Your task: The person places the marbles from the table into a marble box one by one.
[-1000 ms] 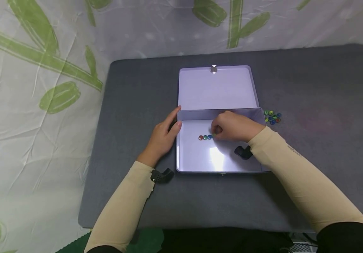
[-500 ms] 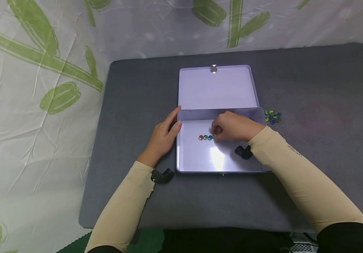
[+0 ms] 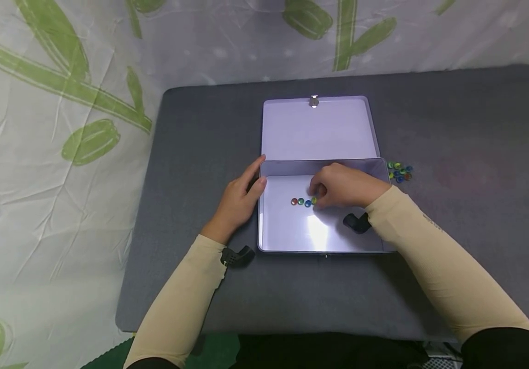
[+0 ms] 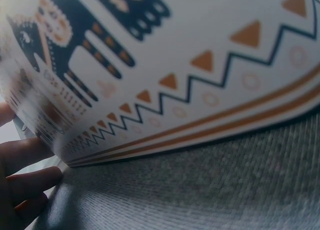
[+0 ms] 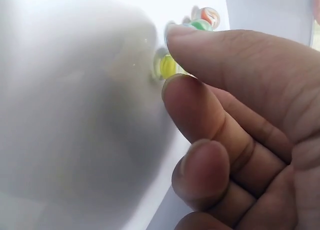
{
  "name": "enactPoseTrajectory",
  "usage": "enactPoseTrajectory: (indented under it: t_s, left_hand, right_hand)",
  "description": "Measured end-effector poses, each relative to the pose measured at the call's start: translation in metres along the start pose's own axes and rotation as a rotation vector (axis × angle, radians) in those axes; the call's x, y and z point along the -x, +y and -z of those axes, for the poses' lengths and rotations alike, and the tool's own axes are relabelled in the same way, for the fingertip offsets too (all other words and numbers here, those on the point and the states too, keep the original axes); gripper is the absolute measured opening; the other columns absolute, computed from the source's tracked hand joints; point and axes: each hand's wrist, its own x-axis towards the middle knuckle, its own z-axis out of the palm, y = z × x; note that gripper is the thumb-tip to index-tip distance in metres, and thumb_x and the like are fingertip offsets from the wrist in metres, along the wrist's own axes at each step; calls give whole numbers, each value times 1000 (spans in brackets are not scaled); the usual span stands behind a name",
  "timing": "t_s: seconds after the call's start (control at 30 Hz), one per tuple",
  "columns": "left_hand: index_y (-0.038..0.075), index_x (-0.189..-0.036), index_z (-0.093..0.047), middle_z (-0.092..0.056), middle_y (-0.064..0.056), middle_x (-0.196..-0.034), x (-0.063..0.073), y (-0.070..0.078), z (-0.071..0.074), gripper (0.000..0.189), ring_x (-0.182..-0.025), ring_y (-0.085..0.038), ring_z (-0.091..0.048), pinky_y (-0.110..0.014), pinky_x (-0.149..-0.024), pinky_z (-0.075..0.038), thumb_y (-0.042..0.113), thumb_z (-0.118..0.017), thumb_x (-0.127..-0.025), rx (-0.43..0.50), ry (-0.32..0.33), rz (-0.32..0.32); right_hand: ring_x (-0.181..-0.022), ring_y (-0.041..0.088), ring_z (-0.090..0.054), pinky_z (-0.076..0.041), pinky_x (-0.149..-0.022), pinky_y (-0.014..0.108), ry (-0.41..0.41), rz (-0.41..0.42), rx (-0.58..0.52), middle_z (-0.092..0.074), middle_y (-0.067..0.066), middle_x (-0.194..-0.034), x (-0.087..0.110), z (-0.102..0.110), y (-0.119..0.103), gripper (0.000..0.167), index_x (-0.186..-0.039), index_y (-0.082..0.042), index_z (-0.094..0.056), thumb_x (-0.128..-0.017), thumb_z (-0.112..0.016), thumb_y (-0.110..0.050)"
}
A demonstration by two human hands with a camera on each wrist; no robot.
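Inside the white box (image 3: 287,230), my right hand (image 3: 340,184) has its thumb and forefinger at a yellow glass marble (image 5: 168,66), pinching it close over the floor. To its left lie a blue marble (image 3: 308,203), a green marble (image 3: 301,202) and a red marble (image 3: 294,202), roughly in a row. My left hand (image 3: 237,202) rests against the box's left side, thumb at the rim and fingers fairly straight. The left wrist view shows the box's printed outer wall (image 4: 200,84), with the fingers (image 4: 32,182) at its far corner.
The box's lid (image 3: 317,130) lies folded back behind it, with a metal clasp (image 3: 313,101) on its far edge. Several loose marbles (image 3: 400,171) sit in a cluster on the grey table (image 3: 467,128), right beside the box's right wall.
The right fingers have shifted very slightly, and more of the yellow marble shows. The blue marble has moved a little toward me, out of line. The left hand stays in place.
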Motion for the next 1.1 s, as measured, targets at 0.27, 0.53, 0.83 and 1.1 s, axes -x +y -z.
enactPoseTrajectory:
  t_s: [0.27, 0.53, 0.83, 1.1]
  left_hand:
    - [26, -163, -41, -55, -10, -156, 0, 0, -1, 85, -144, -27, -51, -53, -118, -40, 81, -30, -100, -2, 2, -7]
    - [25, -164, -40, -53, -10, -158, 0, 0, -1, 86, -146, -28, -50, -54, -119, -39, 81, -30, -100, -5, 0, -3]
    - [27, -164, -40, -54, -12, -157, 0, 0, -3, 84, -145, -29, -50, -54, -118, -39, 81, -30, -100, -12, 1, 15]
    - [26, -164, -40, -51, -11, -159, 1, 2, -1, 85, -147, -29, -49, -54, -120, -37, 81, -31, -100, 0, 1, 19]
  right_hand:
    - [-77, 15, -63, -54, -75, 35, 31, 15, -39, -73, 1, -85, 3, 5, -1, 29, -110, -1, -79, -84, -84, -11]
    - [-72, 17, -57, -49, -68, 34, 87, 22, -54, -69, 3, -80, 10, 18, -8, 28, -112, 2, -77, -87, -82, -10]
    - [-71, 16, -55, -47, -71, 34, 172, 49, -30, -64, 0, -75, 27, 32, -11, 21, -109, -1, -78, -90, -80, -10]
    - [-67, 17, -57, -47, -64, 32, 240, 1, -15, -70, 0, -78, 45, 51, -6, 16, -106, -6, -80, -91, -79, -12]
